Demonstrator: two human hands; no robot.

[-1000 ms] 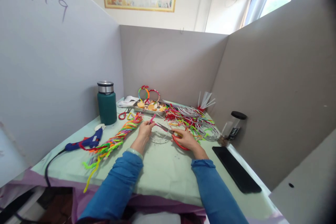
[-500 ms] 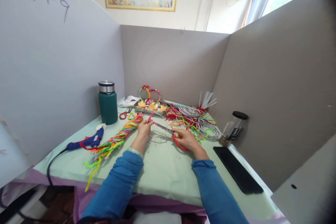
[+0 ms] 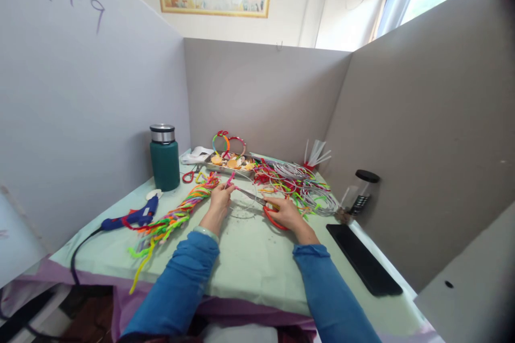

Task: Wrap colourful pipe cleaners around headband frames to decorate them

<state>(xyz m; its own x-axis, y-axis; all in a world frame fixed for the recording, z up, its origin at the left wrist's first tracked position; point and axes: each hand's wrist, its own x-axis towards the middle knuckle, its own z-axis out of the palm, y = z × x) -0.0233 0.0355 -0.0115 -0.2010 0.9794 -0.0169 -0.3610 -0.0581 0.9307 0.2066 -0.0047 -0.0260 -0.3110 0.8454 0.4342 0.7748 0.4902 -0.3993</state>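
My left hand point(image 3: 221, 199) is closed in a pinch on a thin pale hoop point(image 3: 255, 185), where a short pink pipe cleaner point(image 3: 230, 178) sits at the fingertips. The hoop hangs in a loop above the table between my two hands. In my right hand point(image 3: 287, 212) is a pair of red-handled scissors point(image 3: 276, 219), its fingers closed round the handles. The blades point left and reach to the pink piece at my left fingers. Whether the blade tips touch it cannot be made out.
Twisted colourful pipe cleaners point(image 3: 187, 203) lie left of my hands, beside a blue glue gun point(image 3: 132, 215) and a green bottle point(image 3: 164, 163). Behind stands a metal tray point(image 3: 231, 170) with round pieces. Wire coils point(image 3: 319, 193) lie at right, near a black slab point(image 3: 362, 258).
Both hands stay almost where they were, with the scissors still at the pink piece. The whole view has shifted very slightly.
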